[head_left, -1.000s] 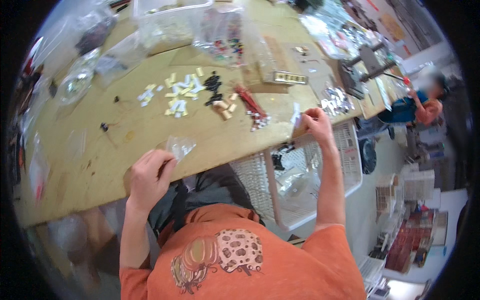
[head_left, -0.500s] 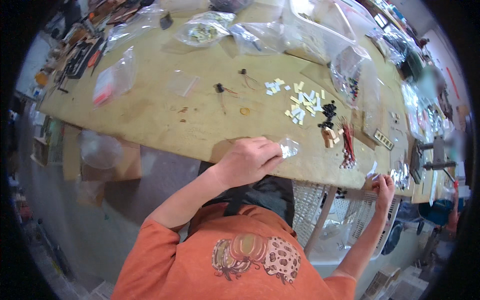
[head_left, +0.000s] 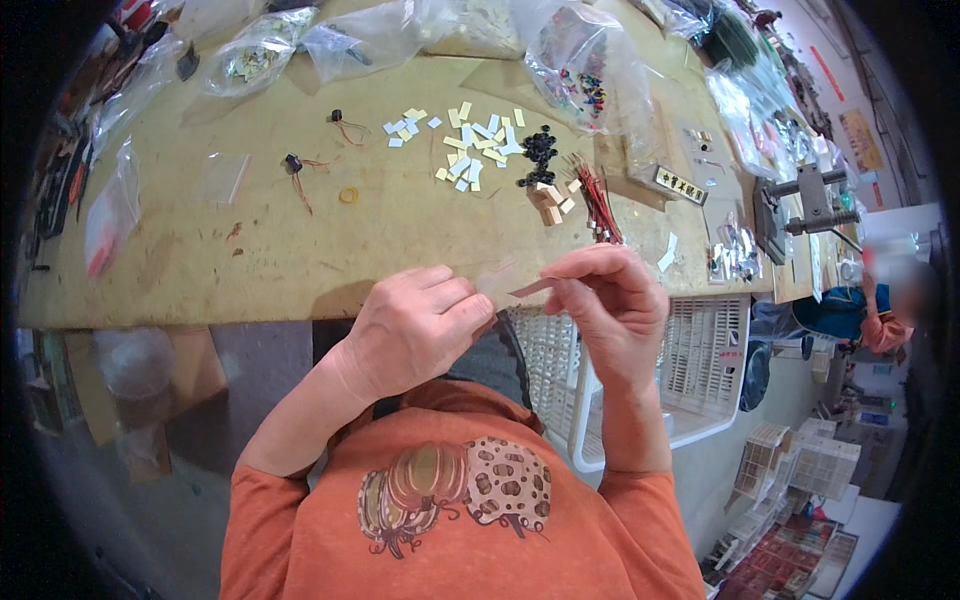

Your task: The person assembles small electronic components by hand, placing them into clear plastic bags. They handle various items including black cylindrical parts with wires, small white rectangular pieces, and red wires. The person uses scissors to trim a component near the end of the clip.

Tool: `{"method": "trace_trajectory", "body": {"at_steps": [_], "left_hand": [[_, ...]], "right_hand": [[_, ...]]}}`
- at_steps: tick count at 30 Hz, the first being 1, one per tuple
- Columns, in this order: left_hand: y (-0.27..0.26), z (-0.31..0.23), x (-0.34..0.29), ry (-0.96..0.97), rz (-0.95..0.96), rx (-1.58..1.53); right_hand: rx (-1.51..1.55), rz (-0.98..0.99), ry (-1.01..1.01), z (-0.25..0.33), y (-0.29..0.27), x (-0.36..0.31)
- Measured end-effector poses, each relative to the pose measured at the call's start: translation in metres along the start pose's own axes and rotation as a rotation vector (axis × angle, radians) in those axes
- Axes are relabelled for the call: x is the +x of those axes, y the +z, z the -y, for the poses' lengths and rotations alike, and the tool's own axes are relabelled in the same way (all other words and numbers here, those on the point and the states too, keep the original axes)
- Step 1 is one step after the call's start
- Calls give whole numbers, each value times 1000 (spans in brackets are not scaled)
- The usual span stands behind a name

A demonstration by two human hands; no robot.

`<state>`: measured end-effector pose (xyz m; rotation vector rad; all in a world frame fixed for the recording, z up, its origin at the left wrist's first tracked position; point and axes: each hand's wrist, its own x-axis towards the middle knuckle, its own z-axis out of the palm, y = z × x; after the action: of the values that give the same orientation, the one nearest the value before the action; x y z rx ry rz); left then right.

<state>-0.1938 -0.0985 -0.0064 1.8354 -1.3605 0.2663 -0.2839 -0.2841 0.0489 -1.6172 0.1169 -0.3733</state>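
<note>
At the front edge of the table, my left hand (head_left: 425, 325) is closed on a small clear plastic bag (head_left: 496, 278), whose transparent end sticks out past the fingers. Close to its right, my right hand (head_left: 618, 310) pinches a small flat strip (head_left: 532, 288) between thumb and forefinger. The strip's tip points at the bag, and I cannot tell whether they touch. Just beyond the right hand lies a bundle of red wires (head_left: 598, 205) with white ends. Small wooden blocks (head_left: 550, 208) and a cluster of black round parts (head_left: 538, 155) are beside it.
White and yellow tabs (head_left: 470, 150) lie scattered mid-table. Two black parts with thin leads (head_left: 293, 163) and a yellow ring (head_left: 348, 195) are to their left. Clear bags (head_left: 255, 60) line the back. A metal clamp (head_left: 815, 200) stands at right, a white plastic crate (head_left: 690, 370) below the edge.
My right hand has come from the table's right end to beside my left, with the strip in its fingers. The left hand still holds the bag. The view has swung rightward.
</note>
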Motion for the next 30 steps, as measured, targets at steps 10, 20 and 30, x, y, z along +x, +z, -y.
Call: {"method": "trace_trajectory", "body": {"at_steps": [10,20,30], "left_hand": [[-7,-6,-4,100,21,54],[-3,-5,-3,166,122,42],[-3,6,-10,47,66,-1]], "right_hand": [[-717,427,-392,-12,-3,-3],[-1121,615,-352,-15,-4,-15],[-1017,-106,81,-46,-107,37]]}}
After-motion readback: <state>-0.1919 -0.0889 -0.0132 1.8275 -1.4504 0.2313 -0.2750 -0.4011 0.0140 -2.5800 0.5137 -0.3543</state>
